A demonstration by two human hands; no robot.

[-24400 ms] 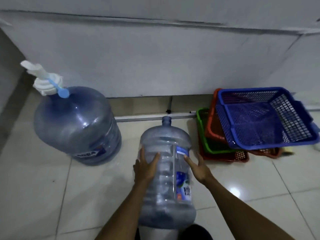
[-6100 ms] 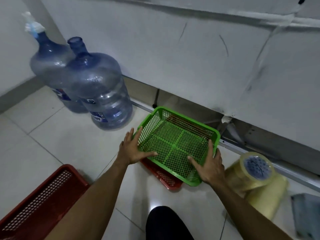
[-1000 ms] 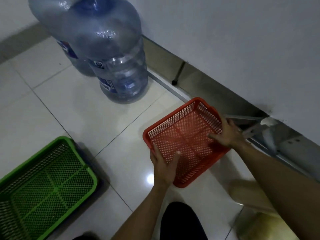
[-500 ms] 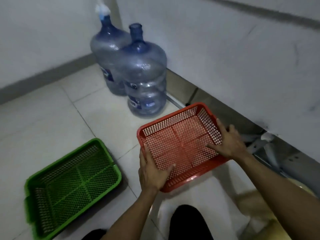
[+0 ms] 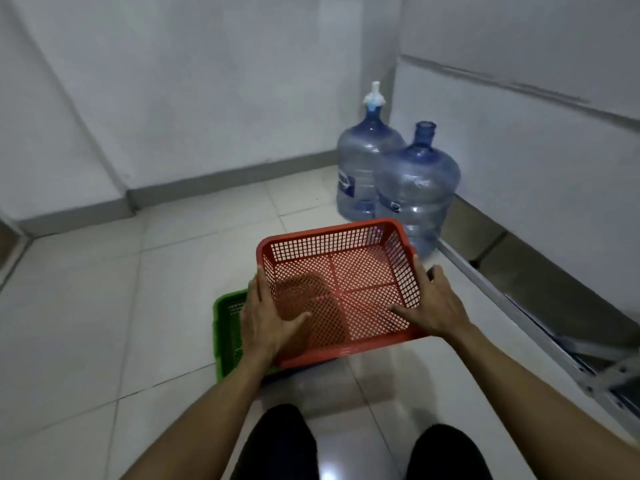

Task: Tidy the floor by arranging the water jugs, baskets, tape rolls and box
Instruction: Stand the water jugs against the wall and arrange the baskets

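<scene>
I hold a red mesh basket [image 5: 346, 268] in both hands, above a green basket [image 5: 227, 327] lying on the floor. My left hand [image 5: 266, 320] grips the red basket's near-left corner, thumb inside. At the near-right corner, my right hand [image 5: 433, 306] holds its rim with the thumb inside too. Most of the green basket is hidden under the red one. Two clear blue water jugs stand together in the corner: one with a white pump [image 5: 363, 168], one uncapped [image 5: 417, 188]. Tape rolls and box are out of view.
White walls [image 5: 207, 81] meet in the corner behind the jugs. A metal rail [image 5: 512, 306] runs along the base of the right wall. My knees [image 5: 284, 441] show at the bottom edge, on the pale floor tiles [image 5: 86, 306].
I have carried the red basket to the left, over the green basket, which now lies mostly beneath it. The view has swung toward the corner with the jugs.
</scene>
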